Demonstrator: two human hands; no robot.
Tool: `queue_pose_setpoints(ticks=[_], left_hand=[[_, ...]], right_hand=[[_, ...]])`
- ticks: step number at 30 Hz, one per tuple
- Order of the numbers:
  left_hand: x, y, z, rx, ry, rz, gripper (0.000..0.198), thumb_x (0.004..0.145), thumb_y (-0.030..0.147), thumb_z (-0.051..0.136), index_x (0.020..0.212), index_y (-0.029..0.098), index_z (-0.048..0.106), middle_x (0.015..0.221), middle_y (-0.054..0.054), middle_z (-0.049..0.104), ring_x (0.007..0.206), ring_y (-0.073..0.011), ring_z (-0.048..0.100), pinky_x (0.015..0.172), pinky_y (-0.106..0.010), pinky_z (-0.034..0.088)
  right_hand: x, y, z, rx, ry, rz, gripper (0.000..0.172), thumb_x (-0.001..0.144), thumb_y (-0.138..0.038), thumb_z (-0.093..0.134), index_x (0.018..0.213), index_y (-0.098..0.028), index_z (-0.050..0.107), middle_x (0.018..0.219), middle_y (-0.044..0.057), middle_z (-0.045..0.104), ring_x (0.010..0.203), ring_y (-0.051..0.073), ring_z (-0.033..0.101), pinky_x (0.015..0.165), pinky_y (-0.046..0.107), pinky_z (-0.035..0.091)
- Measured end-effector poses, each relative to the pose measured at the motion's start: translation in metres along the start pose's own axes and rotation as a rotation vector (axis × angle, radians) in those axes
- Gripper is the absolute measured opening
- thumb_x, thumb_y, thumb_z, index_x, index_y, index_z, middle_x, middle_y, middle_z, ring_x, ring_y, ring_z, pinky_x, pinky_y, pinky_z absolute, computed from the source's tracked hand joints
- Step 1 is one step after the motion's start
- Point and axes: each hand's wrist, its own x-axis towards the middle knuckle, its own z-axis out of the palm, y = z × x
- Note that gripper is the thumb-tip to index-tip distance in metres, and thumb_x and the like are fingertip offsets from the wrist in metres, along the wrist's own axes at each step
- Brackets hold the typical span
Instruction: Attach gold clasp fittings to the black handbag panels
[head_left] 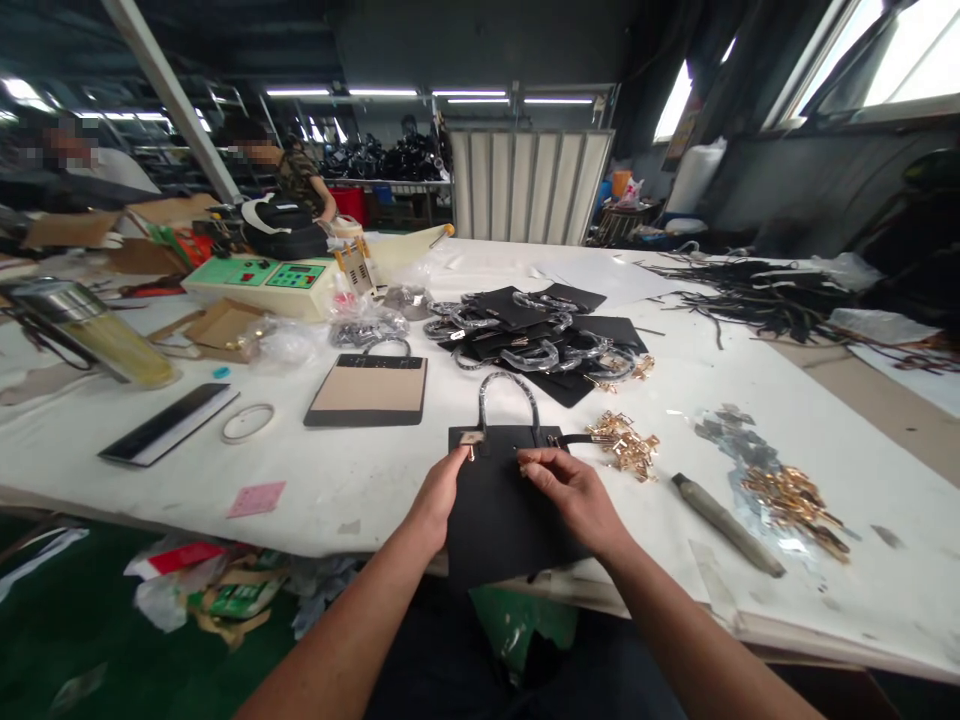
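Note:
A flat black bag panel (pixel 501 505) with a plastic-wrapped loop handle (pixel 508 388) lies at the near edge of the white table (pixel 360 470). My left hand (pixel 439 492) rests on its left side, fingers pinched on a small gold clasp (pixel 471 441) at the top edge. My right hand (pixel 570 488) lies on the panel's right side, thumb and fingers pinched on a small gold fitting (pixel 525 462). A thin black strap (pixel 574 439) runs from the panel toward a heap of gold hardware (pixel 626 445).
A pile of black panels with wrapped handles (pixel 536 335) sits behind. A tan-faced panel (pixel 369 390) lies to the left, a grey awl-like tool (pixel 726 524) and more gold parts in plastic (pixel 787 495) to the right. A green-topped machine (pixel 262 280) and two other people are at far left.

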Motion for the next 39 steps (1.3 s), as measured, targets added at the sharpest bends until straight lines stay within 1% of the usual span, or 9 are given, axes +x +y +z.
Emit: queue_pose_setpoints(ticks=[4,7,10,18,25,27,30,35,39], left_hand=[[-0.008,0.005,-0.002,-0.149,-0.235,-0.158,0.074,0.084,0.073,0.06,0.123,0.01,0.069,0.094,-0.016,0.077,0.097,-0.0354,0.074,0.09,-0.047,0.056],[-0.01,0.003,-0.005,-0.194,-0.284,-0.138,0.073,0.087,0.07,0.057,0.125,0.01,0.068,0.095,-0.017,0.077,0.099,-0.0364,0.073,0.094,-0.049,0.055],[-0.008,-0.005,-0.005,-0.206,-0.304,-0.158,0.07,0.088,0.067,0.057,0.126,0.009,0.067,0.096,-0.017,0.077,0.1,-0.0371,0.073,0.095,-0.051,0.054],[0.005,-0.015,-0.01,-0.319,-0.247,-0.177,0.061,0.089,0.053,0.059,0.127,0.007,0.066,0.098,-0.017,0.077,0.097,-0.0363,0.073,0.094,-0.051,0.054],[0.002,-0.016,-0.008,-0.326,-0.312,-0.211,0.067,0.089,0.063,0.06,0.126,0.007,0.066,0.1,-0.018,0.076,0.099,-0.0367,0.073,0.093,-0.05,0.055],[0.001,-0.017,-0.007,-0.311,-0.318,-0.231,0.06,0.089,0.055,0.064,0.125,0.007,0.067,0.1,-0.017,0.077,0.099,-0.0353,0.073,0.093,-0.048,0.055],[0.002,-0.017,-0.009,-0.284,-0.292,-0.248,0.046,0.088,0.039,0.068,0.122,0.007,0.069,0.098,-0.016,0.077,0.096,-0.0324,0.074,0.091,-0.043,0.056],[0.002,-0.023,-0.011,-0.245,-0.16,-0.27,0.043,0.088,0.043,0.064,0.107,0.005,0.072,0.082,-0.015,0.076,0.081,-0.0292,0.075,0.079,-0.038,0.058],[0.007,-0.032,-0.017,-0.226,-0.109,-0.255,0.04,0.088,0.042,0.06,0.095,0.005,0.073,0.073,-0.014,0.073,0.065,-0.0241,0.071,0.067,-0.032,0.055]], right_hand=[[-0.002,0.005,0.002,-0.025,-0.027,-0.021,0.044,0.09,-0.059,0.068,0.111,-0.021,0.073,0.101,0.006,0.075,0.097,0.025,0.069,0.091,0.038,0.053],[0.002,0.004,-0.008,-0.106,-0.018,-0.045,0.042,0.092,-0.056,0.066,0.115,-0.022,0.073,0.097,0.006,0.075,0.09,0.024,0.069,0.085,0.038,0.055],[0.013,-0.007,-0.025,-0.349,-0.037,-0.187,0.032,0.095,-0.047,0.063,0.114,-0.024,0.074,0.11,0.007,0.073,0.099,0.025,0.068,0.092,0.039,0.053],[0.032,-0.015,-0.051,-0.696,-0.309,-0.3,0.032,0.101,-0.037,0.053,0.125,-0.028,0.072,0.109,0.007,0.071,0.099,0.023,0.067,0.09,0.036,0.052],[0.03,-0.001,-0.046,-0.698,-0.293,-0.323,0.031,0.1,-0.038,0.055,0.123,-0.028,0.073,0.108,0.006,0.071,0.095,0.023,0.069,0.086,0.035,0.053],[0.029,0.001,-0.044,-0.7,-0.293,-0.321,0.031,0.101,-0.037,0.054,0.124,-0.028,0.073,0.11,0.007,0.07,0.095,0.023,0.068,0.087,0.036,0.054],[0.028,0.001,-0.041,-0.737,-0.322,-0.321,0.033,0.102,-0.037,0.051,0.126,-0.028,0.071,0.113,0.008,0.069,0.097,0.023,0.068,0.088,0.035,0.054],[0.022,0.0,-0.032,-0.805,-0.385,-0.317,0.035,0.102,-0.036,0.046,0.122,-0.027,0.073,0.108,0.012,0.07,0.092,0.026,0.069,0.082,0.038,0.055],[0.027,0.021,-0.025,-0.814,-0.366,-0.262,0.031,0.097,-0.038,0.053,0.115,-0.031,0.077,0.1,0.015,0.071,0.083,0.03,0.072,0.074,0.042,0.058]])
